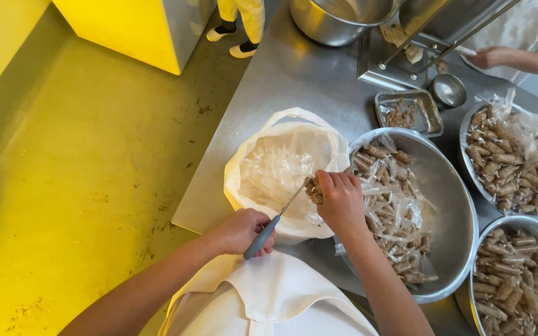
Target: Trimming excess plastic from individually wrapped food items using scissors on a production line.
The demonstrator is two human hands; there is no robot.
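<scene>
My left hand (241, 231) grips a knife by its grey handle (261, 237); the thin blade (294, 198) points up and right to a small brown food roll (313, 190). My right hand (341, 199) pinches that roll over the white bag (281, 168), which holds clear plastic wrappers. Just to the right sits a large steel bowl (453, 205) with several wrapped brown rolls (388, 205) in clear film.
Two more steel bowls of brown rolls stand at the right (507, 155) and the lower right (518, 280). A small metal tray (409, 112), a small cup (448, 90) and a big pot (337, 18) lie further back. Another person's hand (490, 57) works at the top right. Someone's feet (235, 37) stand on the floor.
</scene>
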